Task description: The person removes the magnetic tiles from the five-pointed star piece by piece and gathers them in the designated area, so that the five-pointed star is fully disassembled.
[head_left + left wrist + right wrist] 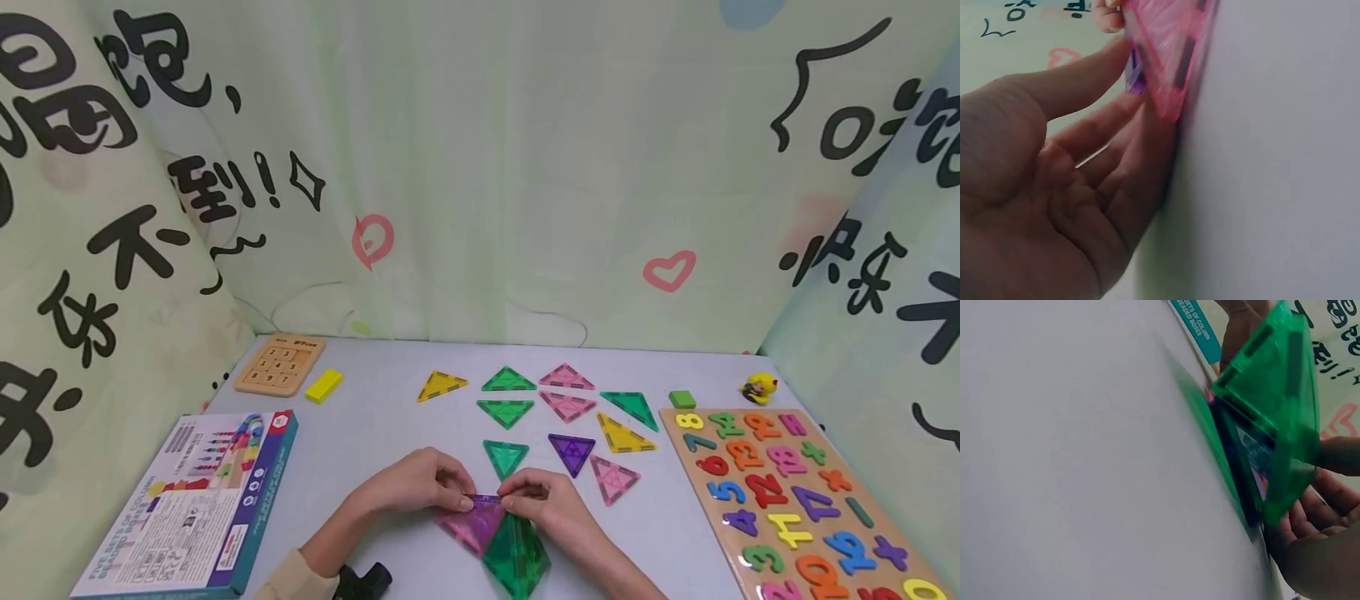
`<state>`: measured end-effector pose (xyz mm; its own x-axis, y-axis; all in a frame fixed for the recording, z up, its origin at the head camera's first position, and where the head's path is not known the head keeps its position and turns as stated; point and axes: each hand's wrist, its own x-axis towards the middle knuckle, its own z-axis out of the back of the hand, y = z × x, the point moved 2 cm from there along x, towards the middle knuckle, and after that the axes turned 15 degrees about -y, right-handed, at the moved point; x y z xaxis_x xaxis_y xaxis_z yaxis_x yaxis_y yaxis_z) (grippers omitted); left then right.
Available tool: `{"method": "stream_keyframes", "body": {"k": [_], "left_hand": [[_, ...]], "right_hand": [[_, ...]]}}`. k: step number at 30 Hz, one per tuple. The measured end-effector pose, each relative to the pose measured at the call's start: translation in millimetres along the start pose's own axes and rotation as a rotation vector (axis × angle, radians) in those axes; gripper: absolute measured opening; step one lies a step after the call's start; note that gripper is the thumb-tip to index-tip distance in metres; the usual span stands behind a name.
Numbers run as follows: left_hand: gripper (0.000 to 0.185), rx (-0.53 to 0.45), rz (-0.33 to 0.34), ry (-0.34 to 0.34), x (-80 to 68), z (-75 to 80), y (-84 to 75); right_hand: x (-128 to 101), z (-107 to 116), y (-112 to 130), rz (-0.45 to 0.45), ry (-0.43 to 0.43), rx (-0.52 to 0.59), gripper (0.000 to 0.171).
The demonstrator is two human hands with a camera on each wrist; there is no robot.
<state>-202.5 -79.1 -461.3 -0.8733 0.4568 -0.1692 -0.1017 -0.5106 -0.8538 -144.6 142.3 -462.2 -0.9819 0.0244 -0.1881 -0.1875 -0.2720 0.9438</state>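
Near the table's front edge, both hands hold a small raised cluster of translucent triangle tiles. My left hand point(459, 497) pinches the pink tile point(471, 525) between thumb and fingers; the left wrist view shows the fingers point(1129, 144) lying along that pink tile point(1163, 50), with a purple tile point(1135, 78) behind it. My right hand point(512, 500) pinches the green tile point(516, 550) at its top, where the purple tile's edge point(484, 498) shows. In the right wrist view the green tile point(1272, 406) stands tilted off the table above my right palm point(1316, 512).
Several loose triangle tiles point(570, 450) lie spread behind the hands. A number puzzle board point(690, 454) fills the right side, and a toy box point(198, 500) lies at the left. At the back are a wooden sliding puzzle point(280, 364), a yellow block point(324, 386), a green block point(682, 399) and a yellow figure point(760, 387).
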Motion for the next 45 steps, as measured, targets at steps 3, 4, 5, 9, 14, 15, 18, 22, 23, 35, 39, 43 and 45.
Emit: {"method": "stream_keyframes", "body": {"k": [3, 4, 5, 9, 14, 15, 18, 22, 23, 35, 39, 43, 45], "left_hand": [[0.018, -0.002, 0.035, 0.051, -3.0, 4.8, 1.0], [0.020, -0.007, 0.044, 0.068, -3.9, 5.8, 1.1], [0.022, -0.009, 0.051, 0.083, -4.6, 6.4, 1.2], [0.026, -0.031, 0.061, 0.108, -6.2, 5.5, -0.1], [0.022, -0.073, 0.063, 0.077, -5.8, 7.3, -0.9], [0.020, -0.074, 0.060, 0.069, -5.5, 8.4, -0.5], [0.012, -0.066, 0.030, 0.065, -5.1, 12.2, 2.0], [0.008, -0.066, -0.019, 0.091, -4.9, 17.4, 6.0], [0.008, -0.068, -0.026, 0.098, -4.7, 18.8, 7.1], [0.008, -0.059, -0.034, -0.068, 10.0, 44.5, 32.4], [0.010, -0.031, -0.001, -0.218, 19.6, 53.9, 39.2], [0.010, 0.025, 0.046, -0.331, 30.8, 59.4, 37.7], [0.009, 0.056, 0.071, -0.362, 37.1, 61.5, 35.4]], "right_hand": [[-1.6, 0.3, 0.6, 0.011, -0.034, 0.018, 0.028], [-2.1, 0.5, 0.7, 0.018, -0.038, 0.021, 0.028], [-2.7, 1.1, 0.9, 0.020, -0.037, 0.024, 0.028], [-2.8, 2.3, 1.1, 0.024, 0.001, -0.004, 0.029], [-1.4, 2.2, 1.3, 0.027, 0.026, -0.048, 0.029], [-1.2, 2.1, 1.3, 0.024, 0.027, -0.054, 0.029], [-1.3, 1.2, 1.2, 0.015, 0.026, -0.062, 0.030], [-2.3, -0.1, 1.9, 0.009, 0.026, -0.061, 0.030], [-2.7, -0.3, 2.3, 0.007, 0.027, -0.059, 0.030], [-2.9, 2.4, 1.9, -0.025, 0.035, -0.039, 0.032], [-2.8, 2.6, 2.0, -0.019, 0.051, -0.029, 0.032], [-3.1, 1.7, 2.1, -0.006, 0.062, -0.024, 0.031], [-3.0, 0.7, 1.9, -0.003, 0.065, -0.022, 0.031]]}}
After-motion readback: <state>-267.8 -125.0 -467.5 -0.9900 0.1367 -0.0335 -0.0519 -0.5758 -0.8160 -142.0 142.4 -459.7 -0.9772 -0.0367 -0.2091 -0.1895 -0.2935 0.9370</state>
